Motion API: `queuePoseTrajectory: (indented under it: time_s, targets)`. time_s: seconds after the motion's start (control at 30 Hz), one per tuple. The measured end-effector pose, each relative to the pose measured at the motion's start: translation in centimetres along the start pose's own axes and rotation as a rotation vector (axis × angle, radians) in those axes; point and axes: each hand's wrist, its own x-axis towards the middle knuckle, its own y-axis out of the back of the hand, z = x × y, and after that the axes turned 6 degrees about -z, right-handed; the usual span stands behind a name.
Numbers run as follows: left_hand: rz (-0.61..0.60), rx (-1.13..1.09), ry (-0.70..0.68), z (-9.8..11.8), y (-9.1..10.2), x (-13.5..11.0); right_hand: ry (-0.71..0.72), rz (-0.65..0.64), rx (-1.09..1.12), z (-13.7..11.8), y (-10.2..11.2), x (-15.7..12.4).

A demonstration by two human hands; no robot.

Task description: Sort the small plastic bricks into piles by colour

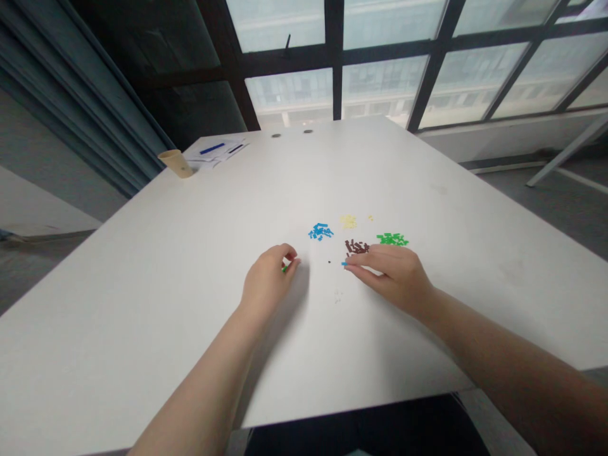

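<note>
My right hand [394, 269] pinches a small blue piece [344, 263] between thumb and fingertips, just above the white table. My left hand [270, 272] is curled with its fingers closed round a small green piece [284, 269], mostly hidden by the thumb. Beyond my hands lie loose piles of tiny flat pieces: a blue pile [321, 232], a pale yellow pile [348, 221], a dark brown pile [356, 247] and a green pile [392, 239]. My right fingers partly cover the brown pile. One tiny dark piece [329, 261] lies alone between my hands.
Faint clear or white bits [337, 296] lie on the white table [190, 304] nearer me. A few yellow bits [370, 218] sit apart. At the far left stand a beige cup [176, 164] and papers [209, 157] with a blue pen [212, 149].
</note>
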Motion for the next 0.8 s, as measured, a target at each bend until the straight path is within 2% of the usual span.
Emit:
queuePoseTrajectory:
  time_s: [0.1,0.2,0.3,0.43,0.63,0.8]
  targets:
    - [-0.09,0.115,0.148,-1.6,0.7,0.5,0.02,-0.015,0.008,0.0,0.0,0.1]
    - [-0.185,0.174,0.229,-2.6,1.2,0.9,0.026,-0.049,0.034,0.6,-0.2,0.2]
    - [-0.25,0.174,0.285,-3.5,1.6,1.2,-0.07,-0.119,0.022,1.6,-0.5,0.4]
    - [-0.3,0.205,0.365,-5.1,2.1,1.6,-0.228,-0.299,-0.062,3.1,-1.4,2.0]
    - [-0.399,0.141,0.341,-6.3,2.2,2.0,-0.367,-0.438,-0.196,5.5,-4.3,6.3]
    - [-0.417,0.138,0.33,-5.8,2.2,1.9,-0.488,-0.446,-0.217,7.3,-7.2,8.4]
